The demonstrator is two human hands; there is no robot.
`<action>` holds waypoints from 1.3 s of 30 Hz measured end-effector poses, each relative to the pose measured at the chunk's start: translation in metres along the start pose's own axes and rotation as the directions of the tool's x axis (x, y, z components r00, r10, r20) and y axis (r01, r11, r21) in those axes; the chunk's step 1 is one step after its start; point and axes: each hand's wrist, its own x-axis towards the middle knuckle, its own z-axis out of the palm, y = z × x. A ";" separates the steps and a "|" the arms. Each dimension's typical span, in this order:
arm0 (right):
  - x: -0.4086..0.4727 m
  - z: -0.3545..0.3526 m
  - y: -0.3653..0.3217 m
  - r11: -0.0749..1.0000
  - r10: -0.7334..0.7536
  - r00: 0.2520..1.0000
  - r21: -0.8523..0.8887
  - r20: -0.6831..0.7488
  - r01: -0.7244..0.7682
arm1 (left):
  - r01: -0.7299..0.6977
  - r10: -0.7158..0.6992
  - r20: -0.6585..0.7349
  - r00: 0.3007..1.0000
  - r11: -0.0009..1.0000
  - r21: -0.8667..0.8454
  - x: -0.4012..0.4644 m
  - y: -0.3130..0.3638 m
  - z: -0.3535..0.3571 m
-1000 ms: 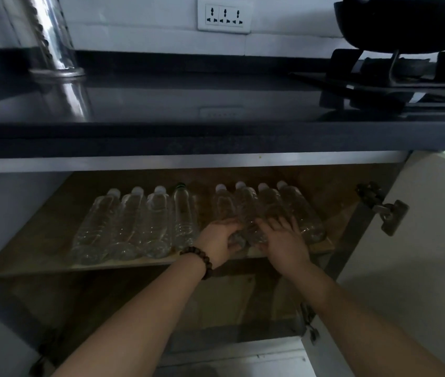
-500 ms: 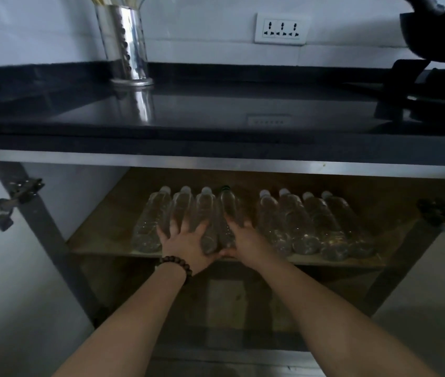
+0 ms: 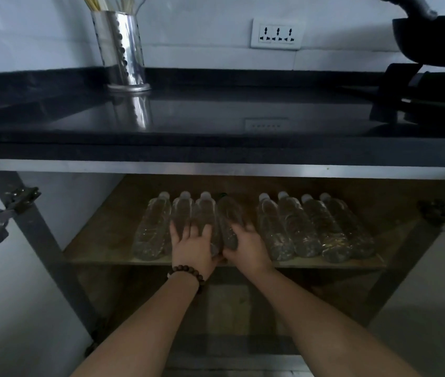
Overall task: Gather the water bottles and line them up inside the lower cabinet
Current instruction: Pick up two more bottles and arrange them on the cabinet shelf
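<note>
Head view, looking down into an open lower cabinet under a dark counter [image 3: 215, 115]. Eight bottles [image 3: 308, 227] lie on their sides on the wooden shelf [image 3: 93, 251], caps pointing to the back: four at centre left of the frame, four at centre right, with a gap between the groups.

My left hand [image 3: 192, 247], a bead bracelet [image 3: 187, 273] at its wrist, lies flat with fingers spread across the middle bottles of the left group, pressing on them without gripping. My right hand [image 3: 244, 247] rests against the dark-capped bottle [image 3: 228, 221] at that group's right end, fingers loosely curved along its side; I cannot tell whether it truly grips.

A second ago both hands were on the right group; half a second ago they had shifted to the left group, where they remain. I judge the right four are squared up and the left four are being nudged straight, so the lining-up looks nearly finished.

At upper left a metal utensil holder [image 3: 119, 50] stands on the counter; a dark pan [image 3: 433, 36] sits at upper right.
</note>
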 end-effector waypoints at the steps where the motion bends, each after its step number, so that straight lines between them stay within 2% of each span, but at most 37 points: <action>1: -0.004 -0.003 0.002 1.000 -0.012 1.000 0.010 -0.026 0.013 | -0.012 0.012 0.000 1.000 1.000 0.006 0.001 0.002 0.000; 4: -0.016 -0.016 0.009 0.998 -0.041 0.995 0.035 -0.095 0.044 | -0.058 0.058 -0.004 0.998 0.998 -0.001 0.003 0.007 0.005; 7: -0.028 -0.038 0.020 0.997 -0.078 0.980 -0.038 -0.184 0.072 | -0.072 0.072 0.003 0.997 0.995 -0.065 0.002 0.013 0.010; 10: -0.036 -0.073 0.042 0.998 -0.042 0.965 -0.047 -0.258 0.031 | -0.023 0.033 0.037 0.999 0.973 -0.231 -0.002 0.017 0.009; 12: -0.042 -0.097 0.063 0.999 0.019 0.958 -0.033 -0.285 -0.029 | 0.026 -0.028 0.000 1.000 0.922 -0.386 -0.006 0.020 0.005; 14: -0.048 -0.118 0.085 0.995 0.081 0.952 -0.035 -0.296 -0.096 | 0.089 -0.136 -0.040 0.990 0.816 -0.571 -0.008 0.027 -0.003; 17: -0.053 -0.141 0.110 0.987 0.144 0.951 -0.029 -0.272 -0.158 | 0.172 -0.362 -0.049 0.931 0.553 -0.816 -0.009 0.043 -0.015; 19: -0.054 -0.149 0.120 0.982 0.173 0.951 -0.024 -0.257 -0.185 | 0.127 -0.406 -0.062 0.912 0.421 -0.898 -0.012 0.059 -0.023; 20: -0.054 -0.152 0.123 0.982 0.173 0.952 -0.025 -0.252 -0.185 | 0.089 -0.388 -0.079 0.918 0.397 -0.913 -0.015 0.069 -0.027; 22: -0.054 -0.157 0.127 0.984 0.163 0.958 -0.031 -0.235 -0.175 | 0.028 -0.314 -0.111 0.943 0.408 -0.913 -0.018 0.091 -0.034; 25: -0.053 -0.160 0.133 0.985 0.161 0.965 -0.036 -0.207 -0.172 | -0.055 -0.172 -0.154 0.973 0.478 -0.877 -0.016 0.126 -0.040; 28: -0.053 -0.161 0.139 0.982 0.181 0.964 -0.022 -0.195 -0.189 | -0.090 -0.036 -0.125 0.992 0.497 -0.863 -0.009 0.156 -0.035; 32: -0.057 -0.165 0.148 0.983 0.182 0.965 0.016 -0.190 -0.182 | -0.146 0.097 -0.109 0.989 0.571 -0.808 0.001 0.184 -0.018; 39: -0.054 -0.169 0.157 0.993 0.118 0.982 0.015 -0.149 -0.117 | -0.278 0.242 -0.146 0.959 0.711 -0.646 0.015 0.221 -0.001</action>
